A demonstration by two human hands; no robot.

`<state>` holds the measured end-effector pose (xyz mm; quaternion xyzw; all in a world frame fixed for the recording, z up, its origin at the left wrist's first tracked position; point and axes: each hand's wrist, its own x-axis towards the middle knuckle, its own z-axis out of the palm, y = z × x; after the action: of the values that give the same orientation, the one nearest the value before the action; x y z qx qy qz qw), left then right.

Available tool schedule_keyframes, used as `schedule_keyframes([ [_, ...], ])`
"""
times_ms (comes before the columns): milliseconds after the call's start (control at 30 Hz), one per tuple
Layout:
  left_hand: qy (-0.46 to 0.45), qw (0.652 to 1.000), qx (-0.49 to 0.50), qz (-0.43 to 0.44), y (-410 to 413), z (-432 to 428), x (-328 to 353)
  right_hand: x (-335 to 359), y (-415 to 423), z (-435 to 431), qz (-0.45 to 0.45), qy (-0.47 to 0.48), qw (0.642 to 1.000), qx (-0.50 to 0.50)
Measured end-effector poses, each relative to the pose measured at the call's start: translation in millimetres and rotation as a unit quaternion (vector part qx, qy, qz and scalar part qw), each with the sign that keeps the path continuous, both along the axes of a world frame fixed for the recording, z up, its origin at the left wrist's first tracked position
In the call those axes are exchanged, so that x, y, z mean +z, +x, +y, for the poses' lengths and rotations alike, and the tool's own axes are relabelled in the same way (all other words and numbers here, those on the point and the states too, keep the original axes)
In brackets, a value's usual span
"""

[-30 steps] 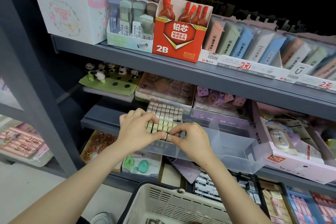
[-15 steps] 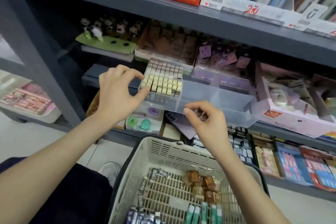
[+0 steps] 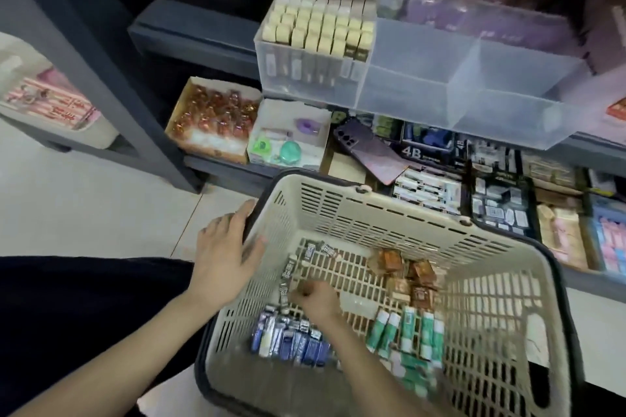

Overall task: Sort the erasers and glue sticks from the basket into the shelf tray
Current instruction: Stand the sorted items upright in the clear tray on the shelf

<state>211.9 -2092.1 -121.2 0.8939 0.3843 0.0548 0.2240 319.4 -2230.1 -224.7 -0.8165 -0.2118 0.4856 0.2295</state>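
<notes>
A beige slotted basket (image 3: 389, 213) stands low in front of the shelf. Inside lie blue-wrapped erasers (image 3: 291, 342), small dark-wrapped erasers (image 3: 288, 271), brown-wrapped erasers (image 3: 406, 274) and green-and-white glue sticks (image 3: 410, 332). My left hand (image 3: 227, 247) rests with straight fingers on the basket's left rim. My right hand (image 3: 315, 298) is down on the basket floor among the dark erasers, fingers curled; what they hold is hidden. The clear shelf tray (image 3: 474, 78) above has its left compartment packed with cream erasers (image 3: 321, 24); its other compartments hold nothing.
A purple phone (image 3: 369, 149) lies on the lower shelf behind the basket. Boxes of stationery fill that shelf to the left and right. A dark shelf post (image 3: 111, 78) stands at the left, with pale floor beside it.
Both hands left the tray and came down. The left moved to the basket's rim, the right dropped into the basket. My view tilted down from the shelves to the basket.
</notes>
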Motion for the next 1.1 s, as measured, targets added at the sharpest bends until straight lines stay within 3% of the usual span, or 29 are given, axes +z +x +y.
schedule_keyframes([
  [200, -0.033, 0.998, 0.028, -0.037, 0, -1, -5, -31, -13, 23, -0.065, -0.113, 0.99, 0.051],
  [333, -0.056, 0.997, 0.029, -0.048, -2, 0, -7, -38, -11, 20, -0.08, -0.095, 0.99, 0.068],
  [433, -0.073, 0.995, 0.029, -0.056, -2, 1, -8, -37, 8, 11, -0.068, -0.042, 0.996, -0.036],
  [533, -0.084, 0.994, 0.036, -0.066, -2, 1, -8, -37, 43, 12, -0.185, 0.003, 0.975, -0.123],
  [600, -0.086, 0.993, 0.039, -0.07, -2, 1, -9, -42, 61, 16, -0.235, 0.009, 0.964, -0.121],
  [767, -0.101, 0.992, 0.044, -0.069, -2, 2, -10, -52, 71, 24, -0.226, -0.034, 0.973, 0.018],
  [933, -0.107, 0.99, 0.051, -0.078, -2, 1, -10, -47, 56, 29, -0.196, 0.003, 0.977, -0.078],
  [1100, -0.104, 0.989, 0.056, -0.087, 0, -1, -8, -47, 32, 53, -0.128, -0.01, 0.987, -0.097],
])
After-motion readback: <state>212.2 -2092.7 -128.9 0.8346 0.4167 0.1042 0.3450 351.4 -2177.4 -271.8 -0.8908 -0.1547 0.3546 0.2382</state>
